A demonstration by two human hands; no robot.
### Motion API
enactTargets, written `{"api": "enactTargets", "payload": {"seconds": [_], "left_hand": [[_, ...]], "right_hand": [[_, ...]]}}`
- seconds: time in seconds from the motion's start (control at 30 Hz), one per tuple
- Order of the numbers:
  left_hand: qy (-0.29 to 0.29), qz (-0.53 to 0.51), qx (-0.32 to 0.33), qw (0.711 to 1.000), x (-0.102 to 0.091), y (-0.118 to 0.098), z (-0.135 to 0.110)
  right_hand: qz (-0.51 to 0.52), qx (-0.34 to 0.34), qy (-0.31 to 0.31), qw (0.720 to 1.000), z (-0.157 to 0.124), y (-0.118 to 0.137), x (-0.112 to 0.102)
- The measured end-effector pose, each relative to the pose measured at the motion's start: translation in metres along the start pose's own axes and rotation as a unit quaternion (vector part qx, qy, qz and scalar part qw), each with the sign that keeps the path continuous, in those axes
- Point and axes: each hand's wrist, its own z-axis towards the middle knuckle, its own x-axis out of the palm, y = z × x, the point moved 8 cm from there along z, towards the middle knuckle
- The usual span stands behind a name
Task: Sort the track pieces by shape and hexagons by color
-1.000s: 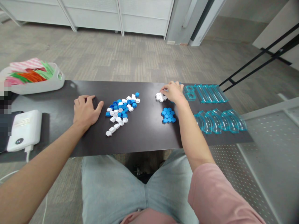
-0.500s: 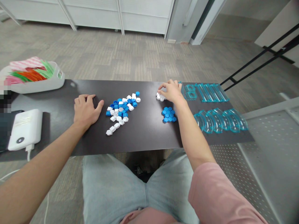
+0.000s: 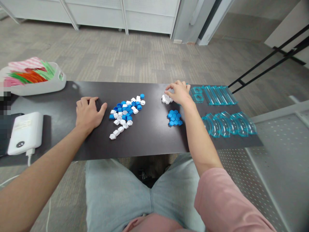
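Observation:
My left hand (image 3: 88, 112) rests on the dark table with its fingers spread and nothing in it. To its right lies a loose pile of small blue and white hexagonal pieces (image 3: 125, 111), some trailing toward the near edge as a white row. My right hand (image 3: 180, 92) hovers at a cluster of white hexagonal pieces (image 3: 166, 99), partly covering its right side. Its thumb and index finger are apart, with no piece visible between them. Nearer to me sits a flat, tightly fitted cluster of blue hexagonal pieces (image 3: 174, 118), left of my right forearm.
Clear teal plastic strips (image 3: 219, 95), small teal frames (image 3: 197, 95) and curved teal parts (image 3: 228, 125) lie at the right end. At the left are a white basket (image 3: 61, 79) of colourful items and a white power bank (image 3: 26, 133) with a cable.
My right hand has shifted slightly right, off the white cluster, so more of that cluster shows. My left hand stays where it was.

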Motion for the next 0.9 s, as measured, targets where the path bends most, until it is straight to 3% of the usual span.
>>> {"api": "enactTargets", "payload": {"seconds": [0.13, 0.23, 0.4, 0.57, 0.73, 0.9], "left_hand": [[-0.002, 0.000, 0.003, 1.000, 0.000, 0.000, 0.000], [-0.009, -0.004, 0.002, 1.000, -0.001, -0.001, -0.001], [-0.009, -0.014, -0.002, 1.000, -0.002, -0.001, -0.001], [-0.010, -0.023, -0.008, 1.000, 0.000, 0.002, -0.002], [-0.009, -0.026, -0.013, 1.000, 0.001, 0.003, -0.001], [-0.010, -0.024, -0.012, 1.000, 0.001, 0.003, -0.001]], "right_hand": [[0.015, -0.002, -0.028, 0.999, -0.001, 0.007, -0.011], [0.045, -0.059, -0.028, 0.997, -0.004, 0.028, -0.015], [0.089, -0.214, 0.058, 0.971, -0.024, 0.086, 0.003], [0.075, -0.233, 0.076, 0.967, -0.034, 0.120, 0.022], [0.098, -0.227, 0.081, 0.966, -0.035, 0.126, 0.025], [0.218, -0.161, 0.058, 0.961, -0.023, 0.096, 0.013]]}}
